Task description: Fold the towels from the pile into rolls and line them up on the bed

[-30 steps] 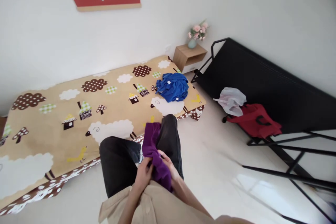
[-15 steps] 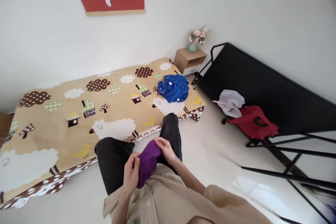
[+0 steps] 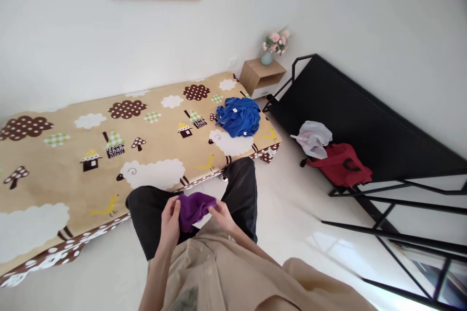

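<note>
A small purple cloth [image 3: 194, 210], its exact kind unclear, is stretched between my two hands above my lap. My left hand [image 3: 170, 221] pinches its left edge, with the thumb in front. At the right corner, the fingers of my right hand [image 3: 221, 215] are closed on it. The cloth sags and folds in the middle. Beyond my knees, a crumpled blue garment [image 3: 239, 116] with small white tags lies on the right end of the bed [image 3: 149, 138], which has a sheep-patterned cover.
A wooden nightstand [image 3: 260, 77] with a vase of pink flowers [image 3: 274, 43] stands past the bed's far right corner. To the right, a white plastic bag [image 3: 314, 138] and a red bag [image 3: 345, 165] lie against a black panel [image 3: 365, 121] with black metal bars [image 3: 394, 238].
Both hands have shifted slightly left, and the purple cloth has turned from a slanted hang to a more level stretch. My view has tilted downward a little.
</note>
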Demonstrator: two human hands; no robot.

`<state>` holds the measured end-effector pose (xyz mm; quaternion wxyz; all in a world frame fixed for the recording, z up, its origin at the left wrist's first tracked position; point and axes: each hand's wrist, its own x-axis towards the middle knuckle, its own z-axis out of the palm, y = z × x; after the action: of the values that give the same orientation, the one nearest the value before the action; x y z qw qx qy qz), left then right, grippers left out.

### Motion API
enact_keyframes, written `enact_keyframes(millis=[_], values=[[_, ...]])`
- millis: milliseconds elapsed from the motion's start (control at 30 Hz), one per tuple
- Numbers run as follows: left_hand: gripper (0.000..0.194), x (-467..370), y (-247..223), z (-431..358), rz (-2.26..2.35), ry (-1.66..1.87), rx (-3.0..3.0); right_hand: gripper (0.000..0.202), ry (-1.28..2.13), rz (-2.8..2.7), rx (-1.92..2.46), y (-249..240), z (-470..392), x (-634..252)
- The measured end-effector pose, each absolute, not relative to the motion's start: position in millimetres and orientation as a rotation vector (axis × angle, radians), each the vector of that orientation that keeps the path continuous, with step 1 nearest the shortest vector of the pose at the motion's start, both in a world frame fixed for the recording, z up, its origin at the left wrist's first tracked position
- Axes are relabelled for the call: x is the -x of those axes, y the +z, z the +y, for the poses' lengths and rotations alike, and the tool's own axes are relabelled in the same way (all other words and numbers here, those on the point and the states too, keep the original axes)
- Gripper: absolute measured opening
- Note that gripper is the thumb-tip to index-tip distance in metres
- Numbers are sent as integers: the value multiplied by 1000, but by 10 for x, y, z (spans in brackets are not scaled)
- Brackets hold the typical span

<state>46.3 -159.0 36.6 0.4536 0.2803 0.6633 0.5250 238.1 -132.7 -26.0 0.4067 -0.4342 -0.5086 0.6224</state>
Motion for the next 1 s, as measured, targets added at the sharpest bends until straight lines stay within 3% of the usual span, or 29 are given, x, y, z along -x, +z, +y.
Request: enact_keyframes(millis=[200, 333, 433, 500, 633, 900, 1000], values=[[52, -335, 449, -1506, 1730, 1053, -1113, 45, 1243, -1184, 1276, 289, -993, -2463], [44, -316, 630, -1515, 1792, 969, -1460, 40, 1307, -1300, 1253, 608, -903, -2411], [52, -415, 814, -1549, 1635, 937, -1633, 37, 1358, -1448, 1197, 770, -945, -2261], [48, -491, 929, -1571, 1576, 957, -1653, 33, 1376, -1509, 1152, 847, -998, -2159], [23, -564, 1105, -1600, 1599, 1127, -1601, 40, 1357, -1465, 1176, 892, -1075, -2075], [36, -503, 1288, -1588, 1650, 1231, -1251, 55, 1608, -1421, 1020, 712, -1011, -2134], [38, -412, 1328, -1542, 1677, 1245, -1233, 49, 1746, -1475, 1037, 656, -966, -2157]])
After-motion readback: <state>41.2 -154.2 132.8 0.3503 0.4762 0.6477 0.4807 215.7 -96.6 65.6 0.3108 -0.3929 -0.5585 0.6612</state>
